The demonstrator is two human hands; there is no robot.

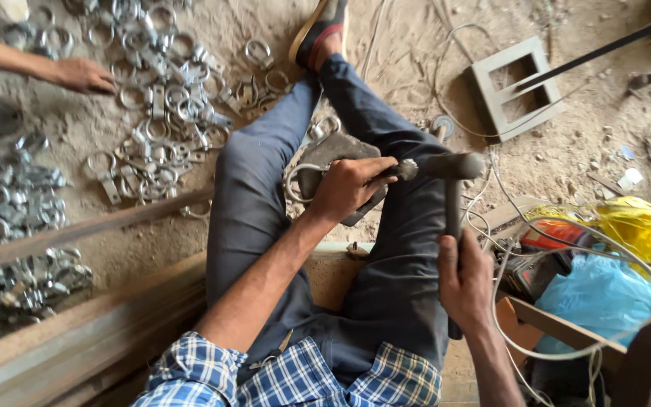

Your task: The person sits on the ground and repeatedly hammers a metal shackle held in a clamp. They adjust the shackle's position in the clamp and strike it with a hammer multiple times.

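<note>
My left hand (349,185) grips a metal ring clamp (300,175) and holds it down on a dark metal block (338,150) that rests between my legs. My right hand (464,280) is closed round the handle of a hammer. The hammer's head (453,165) is just right of my left hand, level with the clamp piece held at my fingertips. I sit on the ground with both legs stretched forward in dark trousers.
Many shiny ring clamps (163,98) lie spread on the sandy floor at the upper left and along the left edge. Another person's hand (80,74) reaches into them. A grey metal frame (518,87), white cables, yellow and blue bags (604,294) lie right. Wooden planks (77,226) lie left.
</note>
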